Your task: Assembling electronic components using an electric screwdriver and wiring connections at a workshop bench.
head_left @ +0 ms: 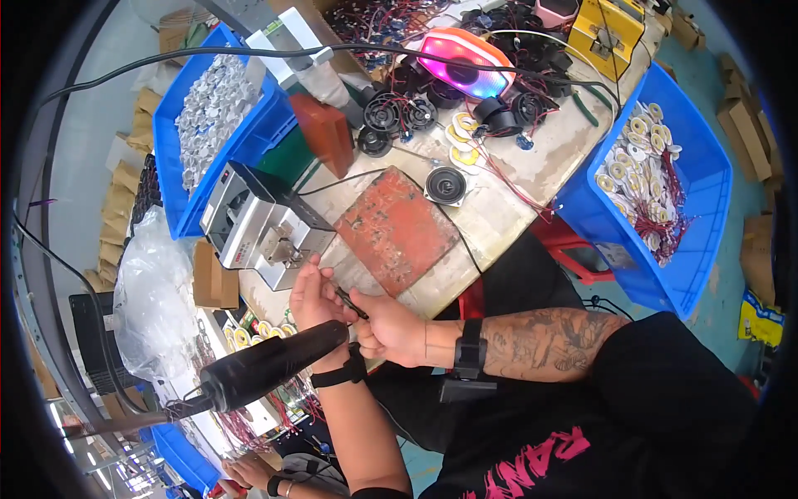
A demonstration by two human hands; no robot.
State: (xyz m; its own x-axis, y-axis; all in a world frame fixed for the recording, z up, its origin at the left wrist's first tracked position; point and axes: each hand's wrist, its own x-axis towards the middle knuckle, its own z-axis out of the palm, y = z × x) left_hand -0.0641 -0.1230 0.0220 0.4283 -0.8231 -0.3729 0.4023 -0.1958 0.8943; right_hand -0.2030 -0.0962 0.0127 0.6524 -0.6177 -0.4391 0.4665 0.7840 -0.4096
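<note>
My right hand [391, 328] is closed around a slim dark rod-like tool [351, 303], whose exact kind I cannot make out. Its far end points at my left hand [312, 295], where the fingers are bent together; whatever they pinch is too small to name. Both hands are close together at the near table edge, just in front of a grey metal machine [278, 241] with a small fixture on its face. A worn red square plate [397, 229] lies right of the machine. Beyond that plate's right corner, a round black speaker [445, 185] rests on the table.
A black cylinder [274, 366] on an arm crosses in front of my left wrist. Blue bins [665, 191] flank the table, the right one holding wired white discs. A lit pink-orange device [467, 62] sits among black speakers at the back. Another person's hand [249, 472] shows lower left.
</note>
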